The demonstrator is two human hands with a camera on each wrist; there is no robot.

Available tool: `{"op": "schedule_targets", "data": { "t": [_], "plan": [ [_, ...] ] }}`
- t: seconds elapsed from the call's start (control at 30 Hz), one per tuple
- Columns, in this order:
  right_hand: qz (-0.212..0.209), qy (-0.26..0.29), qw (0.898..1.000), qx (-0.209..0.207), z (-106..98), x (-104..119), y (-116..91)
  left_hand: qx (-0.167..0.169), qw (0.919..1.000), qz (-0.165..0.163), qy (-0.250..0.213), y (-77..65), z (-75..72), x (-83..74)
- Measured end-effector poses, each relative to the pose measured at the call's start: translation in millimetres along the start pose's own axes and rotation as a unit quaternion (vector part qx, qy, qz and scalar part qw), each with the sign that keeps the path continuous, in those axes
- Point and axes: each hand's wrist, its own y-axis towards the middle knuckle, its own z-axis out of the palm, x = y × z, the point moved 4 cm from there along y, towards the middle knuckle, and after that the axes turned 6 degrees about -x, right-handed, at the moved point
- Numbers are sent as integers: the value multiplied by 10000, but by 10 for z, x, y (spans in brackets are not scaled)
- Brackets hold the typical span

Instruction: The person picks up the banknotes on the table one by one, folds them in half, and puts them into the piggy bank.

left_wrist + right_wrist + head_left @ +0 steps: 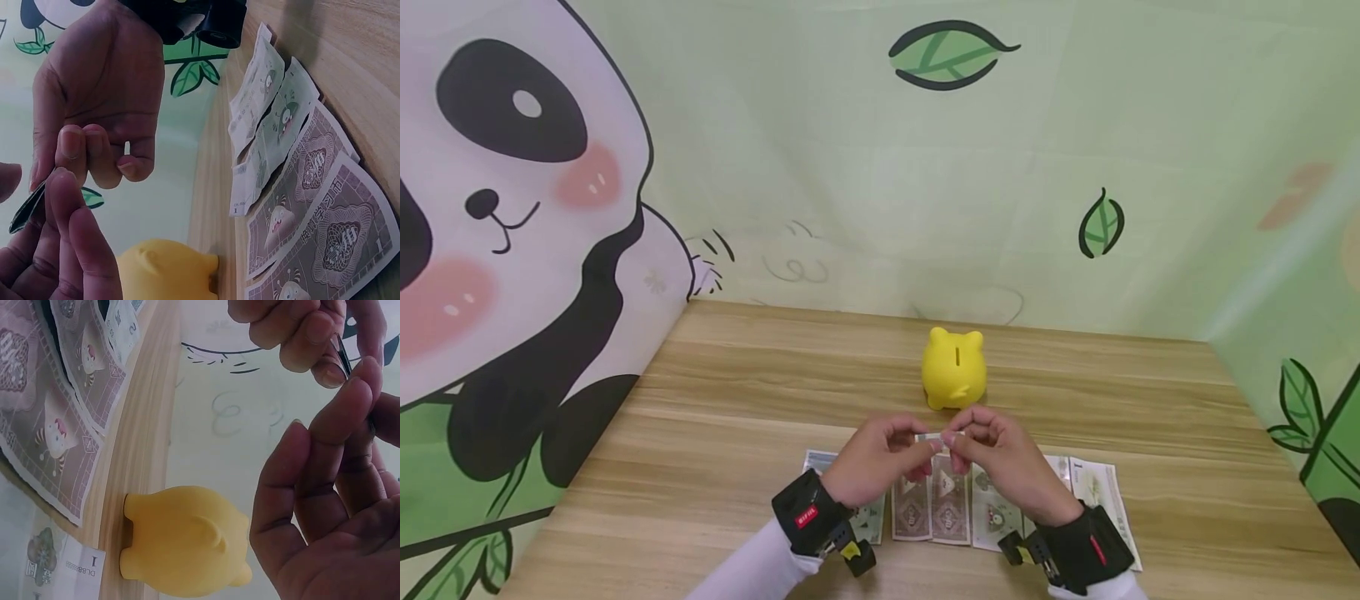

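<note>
Both hands meet above the table, in front of a yellow piggy bank (953, 375) with a slot on its top. Thumb and fingers of my left hand (880, 458) pinch one side of a small folded banknote (929, 436). My right hand (1003, 462) pinches its other side. In the left wrist view the folded note (26, 211) shows as a dark thin edge between the fingers; the right wrist view shows its edge (341, 356) too. Fingers hide most of it. Below the hands lie brown play banknotes (912, 512) and a greenish one (997, 512).
More paper notes (1097, 483) lie to the right in the same row, and another (871, 521) lies partly under the left hand. A wooden tabletop (760, 367) meets a green cloth backdrop (820, 167) printed with a panda (550, 250) and leaves.
</note>
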Motion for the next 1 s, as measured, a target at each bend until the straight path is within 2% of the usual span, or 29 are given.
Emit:
{"op": "schedule_targets", "data": {
  "t": [0.27, 0.53, 0.83, 1.0],
  "plan": [
    [-211, 89, 9996, 167, 25, -1, -4, 69, 9997, 26, 226, 13, 29, 12],
    [-390, 142, 9989, 240, 54, -40, 7, 207, 9998, 30, -39, 9, 45, 11],
    [-107, -2, 9993, 364, 65, -45, 9, -61, 9999, 39, 113, -10, 10, 19],
    [-117, -64, 9992, 388, 88, -38, 13, -182, 9994, 116, 254, -7, 2, 21]
  ]
}}
